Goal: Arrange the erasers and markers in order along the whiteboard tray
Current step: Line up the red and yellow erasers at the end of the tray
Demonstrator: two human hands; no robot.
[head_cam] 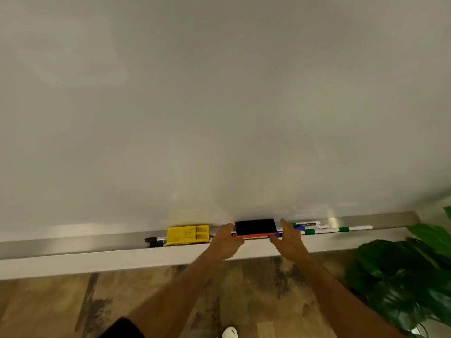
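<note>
A red eraser with a black felt face (255,227) lies on the metal whiteboard tray (73,242), and I hold it at both ends. My left hand (225,241) grips its left end. My right hand (289,237) grips its right end and covers a blue marker cap there. A yellow eraser (188,234) sits to the left, resting on black-capped markers (153,240). To the right lie several markers with green bands and caps (336,230).
The blank whiteboard (219,106) fills the upper view. A white ledge (97,263) runs under the tray. A green leafy plant (402,276) stands at the lower right, close to my right forearm. Wood-pattern floor (48,306) lies below.
</note>
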